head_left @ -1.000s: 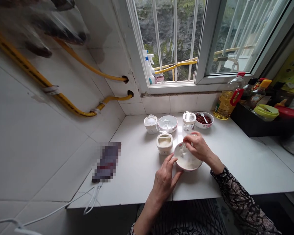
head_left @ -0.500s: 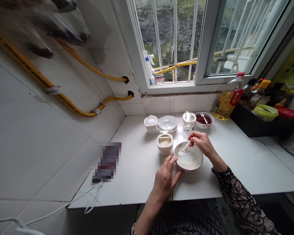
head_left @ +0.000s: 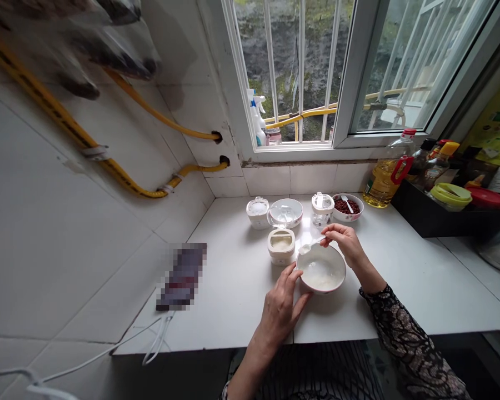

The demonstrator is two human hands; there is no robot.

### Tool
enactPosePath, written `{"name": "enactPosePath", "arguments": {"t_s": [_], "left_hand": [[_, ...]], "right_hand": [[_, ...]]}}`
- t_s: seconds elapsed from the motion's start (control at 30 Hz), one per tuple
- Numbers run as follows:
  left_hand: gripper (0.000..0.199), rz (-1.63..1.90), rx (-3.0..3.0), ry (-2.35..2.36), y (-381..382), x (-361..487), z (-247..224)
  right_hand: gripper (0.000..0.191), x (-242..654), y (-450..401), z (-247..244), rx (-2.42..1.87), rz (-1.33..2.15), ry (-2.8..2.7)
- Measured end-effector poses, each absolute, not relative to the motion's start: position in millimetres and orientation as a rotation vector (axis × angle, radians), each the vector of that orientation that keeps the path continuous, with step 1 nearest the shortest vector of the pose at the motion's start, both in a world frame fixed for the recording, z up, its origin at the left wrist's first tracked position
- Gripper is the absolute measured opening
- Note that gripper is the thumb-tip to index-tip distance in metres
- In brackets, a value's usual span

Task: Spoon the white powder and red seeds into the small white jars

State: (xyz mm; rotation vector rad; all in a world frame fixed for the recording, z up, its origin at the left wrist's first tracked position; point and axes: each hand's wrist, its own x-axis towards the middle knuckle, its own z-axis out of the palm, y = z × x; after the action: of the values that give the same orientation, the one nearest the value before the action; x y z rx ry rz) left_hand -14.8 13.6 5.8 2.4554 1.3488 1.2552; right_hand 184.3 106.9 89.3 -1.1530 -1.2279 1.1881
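My left hand (head_left: 280, 312) grips the left side of a white bowl (head_left: 321, 290) with a pink-edged rim, which holds a thin white mixture. My right hand (head_left: 345, 243) pinches a small white spoon (head_left: 311, 244) by its handle, and the spoon's bowl is held just past the far rim. Close behind the white bowl stands an open cream-coloured container (head_left: 281, 246) of pale powder.
Along the white counter (head_left: 233, 300) stand a white lidded jar (head_left: 258, 213), a glass-covered bowl (head_left: 286, 212), a clear jar (head_left: 322, 209) and a dish of red beans (head_left: 347, 206). An oil bottle (head_left: 385, 178) stands at the back right. A blurred-out flat object (head_left: 182, 276) with a cable lies left.
My right hand has lifted the spoon out of the bowl and moved it up and left over the far rim. My left hand stays on the bowl.
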Motion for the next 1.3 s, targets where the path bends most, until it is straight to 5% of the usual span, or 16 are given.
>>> {"name": "enactPosePath", "arguments": {"t_s": [0.43,0.77,1.0,1.3], "left_hand": [[0.039,1.283,2.440,1.337,13,-14,4],[0.040,1.257,2.459,1.367,12,-14,6],[0.040,1.247,2.458,1.354,12,-15,6],[0.038,1.245,2.465,1.353,12,-14,5]], "right_hand": [[0.020,151,94,92,-0.802,0.152,-2.006],[0.017,198,101,91,-1.212,0.369,-1.911],[0.024,181,95,82,-1.129,0.388,-2.216],[0.020,188,95,91,-1.230,0.610,-1.910]]}}
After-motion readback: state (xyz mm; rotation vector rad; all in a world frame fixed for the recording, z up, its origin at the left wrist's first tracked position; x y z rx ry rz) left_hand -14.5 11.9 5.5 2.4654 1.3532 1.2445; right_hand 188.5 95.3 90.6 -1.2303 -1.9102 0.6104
